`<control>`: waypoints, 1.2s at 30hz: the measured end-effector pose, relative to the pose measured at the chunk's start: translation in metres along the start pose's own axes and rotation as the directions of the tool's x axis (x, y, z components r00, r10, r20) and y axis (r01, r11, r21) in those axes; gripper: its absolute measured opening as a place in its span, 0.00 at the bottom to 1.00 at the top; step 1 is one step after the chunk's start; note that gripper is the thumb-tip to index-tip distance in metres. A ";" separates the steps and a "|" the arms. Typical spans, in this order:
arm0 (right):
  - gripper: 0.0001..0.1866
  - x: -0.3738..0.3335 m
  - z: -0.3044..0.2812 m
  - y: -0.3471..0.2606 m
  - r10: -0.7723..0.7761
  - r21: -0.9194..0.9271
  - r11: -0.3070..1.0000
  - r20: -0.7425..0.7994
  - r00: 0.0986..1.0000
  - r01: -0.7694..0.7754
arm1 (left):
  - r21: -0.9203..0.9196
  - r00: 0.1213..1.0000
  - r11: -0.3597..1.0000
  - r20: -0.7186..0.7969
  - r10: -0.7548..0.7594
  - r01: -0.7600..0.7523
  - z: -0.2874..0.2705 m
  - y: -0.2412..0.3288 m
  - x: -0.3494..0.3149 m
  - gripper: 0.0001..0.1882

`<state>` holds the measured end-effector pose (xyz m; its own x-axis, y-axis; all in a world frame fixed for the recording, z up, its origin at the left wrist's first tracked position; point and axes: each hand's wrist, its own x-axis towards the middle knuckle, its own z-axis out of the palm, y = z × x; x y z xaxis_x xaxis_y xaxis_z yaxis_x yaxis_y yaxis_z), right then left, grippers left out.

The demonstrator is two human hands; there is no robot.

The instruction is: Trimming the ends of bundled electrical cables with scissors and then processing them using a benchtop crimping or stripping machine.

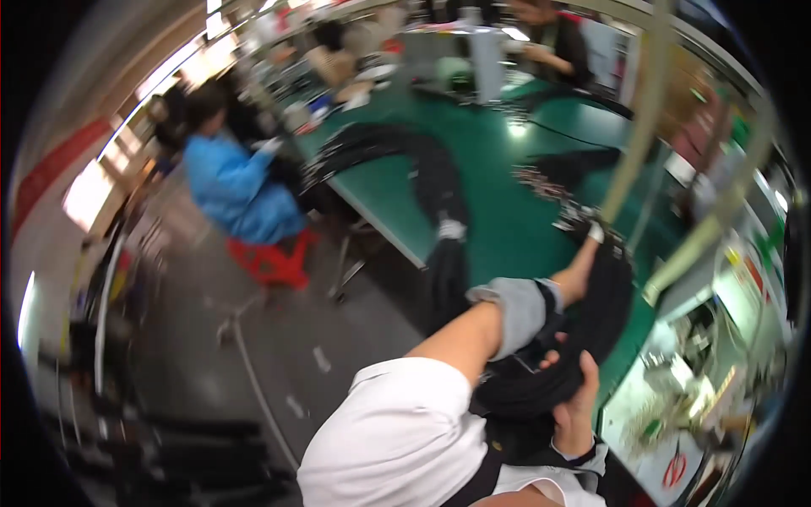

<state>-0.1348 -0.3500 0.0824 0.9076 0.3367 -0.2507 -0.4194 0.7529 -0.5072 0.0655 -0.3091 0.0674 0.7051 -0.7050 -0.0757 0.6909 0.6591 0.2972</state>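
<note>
A thick bundle of black cables (606,296) bends in front of me, from the green table down toward my body. My left hand (581,264) reaches across to its far end and grips it close to the small metallic connectors; a white covering shows on one finger, and the other fingers are partly hidden. Lower down, my right hand (576,401) curls around the bent part of the bundle, thumb on the near side. A second black cable bundle (435,177) arches over the table and hangs off its edge, with a white tie (451,229) around it.
The green table (498,220) carries another dark bundle with connector ends (545,182). Pale upright posts (642,127) and a cluttered workbench (650,422) stand at right. A person in a blue gown (232,182) sits on a red stool (274,260) at left; another person (557,46) works across the table.
</note>
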 end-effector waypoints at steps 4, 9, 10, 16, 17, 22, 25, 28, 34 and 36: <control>0.27 -0.003 -0.002 0.004 -0.076 -0.023 0.997 -0.008 0.997 0.076 | -0.076 0.981 0.991 0.152 0.121 -0.110 -0.033 -0.021 0.030 0.29; 0.29 -0.012 -0.013 0.004 -0.139 -0.027 0.990 0.018 0.990 0.140 | -0.052 0.983 0.992 0.134 0.124 -0.118 -0.026 -0.020 0.021 0.30; 0.29 -0.012 -0.014 0.005 -0.148 -0.015 0.989 0.020 0.989 0.149 | -0.033 0.983 0.993 0.144 0.117 -0.114 -0.017 -0.016 0.020 0.30; 0.33 -0.014 -0.027 -0.005 -0.224 -0.013 0.974 0.103 0.969 0.226 | -0.078 0.892 0.968 0.378 0.250 -0.238 0.066 0.013 0.004 0.35; 0.34 -0.012 -0.027 -0.008 -0.196 -0.067 0.976 0.147 0.970 0.207 | -0.061 0.850 0.964 0.458 0.258 -0.260 0.075 0.020 0.005 0.37; 0.36 -0.004 -0.022 -0.016 -0.220 -0.071 0.970 0.162 0.962 0.234 | 0.080 0.883 0.967 0.433 0.184 -0.241 0.096 0.036 0.005 0.32; 0.36 -0.002 -0.028 -0.013 -0.219 -0.014 0.973 0.258 0.941 0.230 | 0.169 0.908 0.962 0.397 0.130 -0.212 0.119 0.030 0.004 0.31; 0.36 -0.009 -0.041 -0.017 -0.265 0.100 0.963 0.161 0.951 0.252 | 0.369 0.910 0.884 0.395 0.128 -0.285 0.123 0.012 0.027 0.32; 0.29 0.020 -0.021 -0.038 -0.284 0.105 0.952 -0.057 0.957 0.289 | 0.837 0.922 0.436 0.187 0.340 -0.331 0.111 0.038 0.082 0.31; 0.27 0.033 -0.029 -0.044 -0.241 0.083 0.961 -0.224 0.944 0.265 | 0.933 0.872 0.246 0.119 0.475 -0.262 0.107 0.041 0.093 0.31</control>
<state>-0.0868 -0.3879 0.0721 0.9542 0.0101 -0.2990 -0.1612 0.8594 -0.4853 0.1425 -0.3752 0.1742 0.9241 -0.3325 0.1887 -0.1634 0.1026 0.9812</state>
